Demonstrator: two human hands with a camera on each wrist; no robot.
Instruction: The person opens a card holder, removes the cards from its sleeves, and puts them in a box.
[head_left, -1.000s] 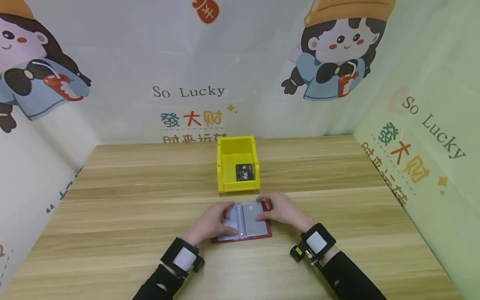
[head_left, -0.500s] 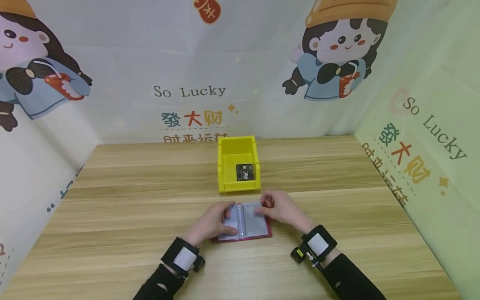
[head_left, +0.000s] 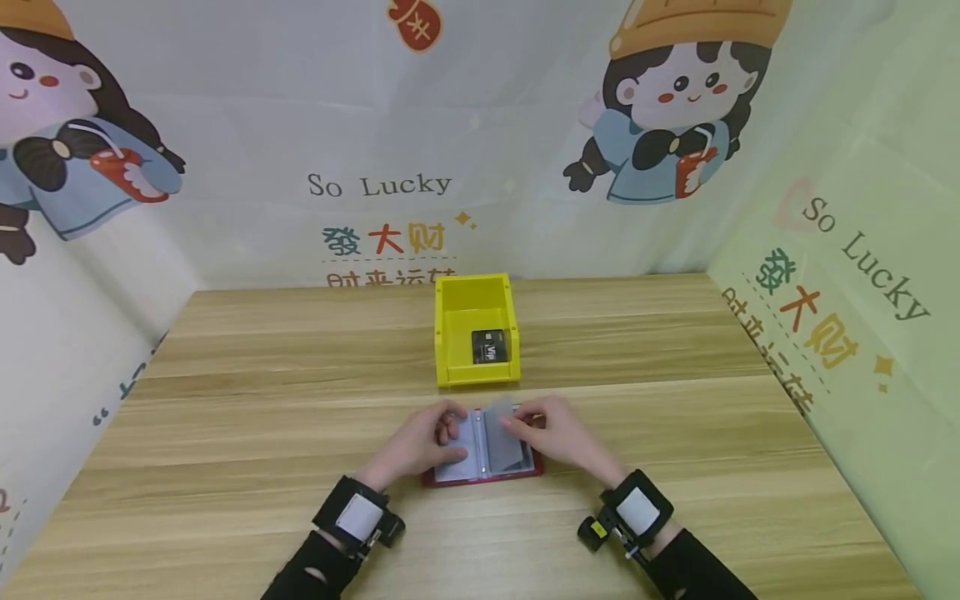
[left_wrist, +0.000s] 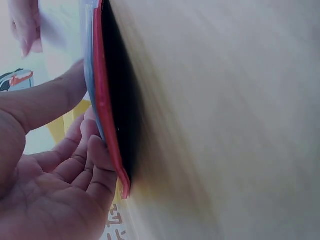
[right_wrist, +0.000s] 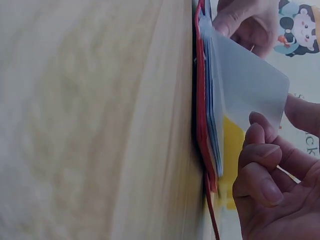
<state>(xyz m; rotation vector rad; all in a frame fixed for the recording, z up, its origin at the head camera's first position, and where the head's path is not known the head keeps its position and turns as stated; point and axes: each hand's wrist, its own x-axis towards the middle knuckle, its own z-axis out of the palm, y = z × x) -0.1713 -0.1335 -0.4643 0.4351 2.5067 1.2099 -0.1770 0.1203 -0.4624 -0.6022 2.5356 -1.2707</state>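
A small red card holder (head_left: 480,481) lies spread on the wooden table, its clear plastic sleeves bound along the middle. My left hand (head_left: 416,442) holds its left half, thumb on the sleeve and curled fingers at the far edge; the left wrist view shows the red cover (left_wrist: 104,100) against those fingers. My right hand (head_left: 561,435) pinches the outer edge of one sleeve page (right_wrist: 250,80) between thumb and fingers. That page stands lifted at an angle above the other sleeves, which stay flat on the right half.
Just beyond the card holder stands a yellow bin (head_left: 441,333) with a black card (head_left: 489,347) marked "Vip" inside. Wood-grain table (head_left: 262,417) surrounds them, with a printed backdrop (head_left: 525,225) at the rear and sides.
My right hand first let go of the right edge, then took one sleeve page and raised it towards the left. My left hand has shifted slightly but stays on the card holder.
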